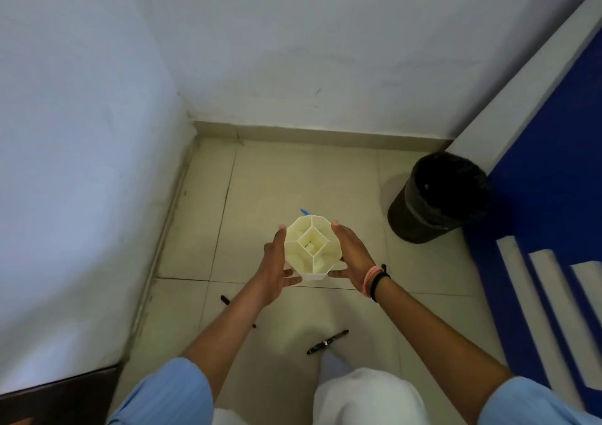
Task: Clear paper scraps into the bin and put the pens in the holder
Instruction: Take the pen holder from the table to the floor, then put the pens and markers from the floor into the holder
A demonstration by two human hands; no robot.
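Note:
A white pen holder (312, 245) with several compartments is held over the tiled floor between both hands. My left hand (277, 268) presses its left side and my right hand (351, 255) its right side. A black pen (327, 342) lies on the floor below the holder, near my leg. Another black pen (225, 300) lies partly hidden under my left forearm. A blue pen tip (304, 211) sticks out behind the holder, and a dark pen end (383, 266) shows behind my right wrist. The black bin (439, 196) stands at the right.
White walls meet in a corner ahead and on the left. A blue door with white slats (553, 229) runs along the right, close to the bin. A dark wooden edge (58, 398) sits at the lower left.

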